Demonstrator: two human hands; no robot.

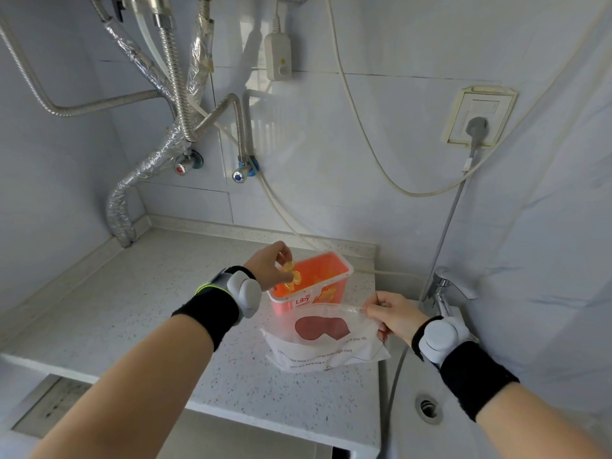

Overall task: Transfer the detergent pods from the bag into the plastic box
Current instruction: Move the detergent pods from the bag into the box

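I see my left hand (pixel 270 265) over the near-left corner of the box (pixel 326 286), fingers curled down and pinching a small cluster of orange pods (pixel 291 276). The pods hang just above the box's open top, at its left rim. More orange shows inside the box, though I can't make out single pods there. The box is pink and translucent, with a red label on its front, and it stands upright on the speckled counter (pixel 165 309).

My right hand (pixel 395 314) grips the right edge of the bag (pixel 326 339) at its mouth, thumb and fingers closed on the clear plastic and holding it open. The bag lies on the counter just in front of the box, touching or nearly touching its front wall. I can't tell whether any pods are inside it.

A sink (pixel 430 409) with a tap (pixel 447 289) sits to the right.
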